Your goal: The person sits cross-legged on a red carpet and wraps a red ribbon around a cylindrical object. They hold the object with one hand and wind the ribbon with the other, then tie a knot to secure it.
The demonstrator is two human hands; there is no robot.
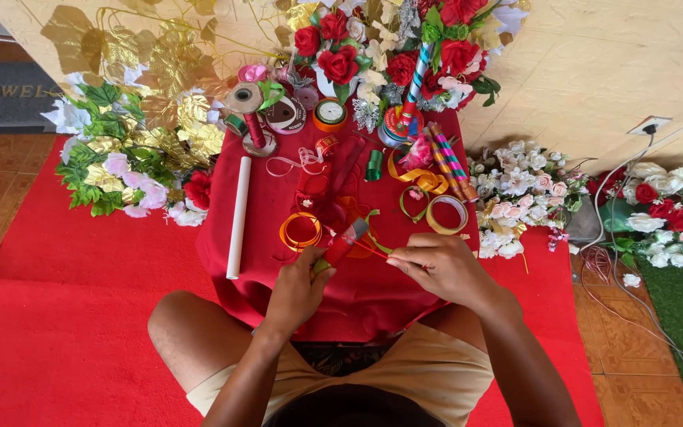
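Your left hand (pixel 298 289) gripped a red-handled tool (pixel 344 242). Your right hand (pixel 436 265) pinched a thin red ribbon (pixel 375 251). Ribbon rolls (pixel 446 213) lay loose on the red-draped table (pixel 262 261), work unfinished.

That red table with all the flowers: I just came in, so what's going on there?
A seated person works over the red cloth. The left hand grips a red-handled tool; the right hand pinches a thin red strip at its tip. Ribbon rolls, a white tube and fake roses lie around.
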